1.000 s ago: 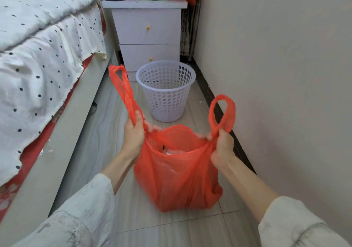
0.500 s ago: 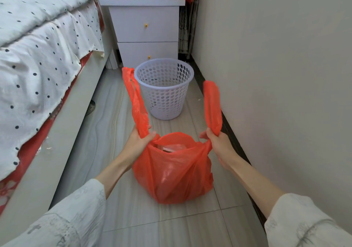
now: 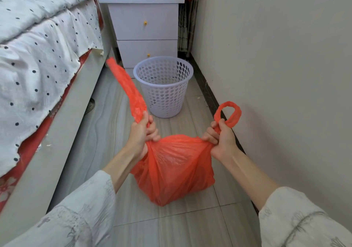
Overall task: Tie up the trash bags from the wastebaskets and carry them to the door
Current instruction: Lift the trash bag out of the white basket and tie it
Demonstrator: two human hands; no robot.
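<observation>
— Where was the trash bag (image 3: 177, 170)?
— On the floor tiles at six o'clock; the left hand (image 3: 142, 132) and right hand (image 3: 222, 142) each gripped a handle.
— And beyond?
— The wastebasket (image 3: 163, 87) stood at twelve o'clock, before a nightstand (image 3: 144, 28). No legible writing.
</observation>
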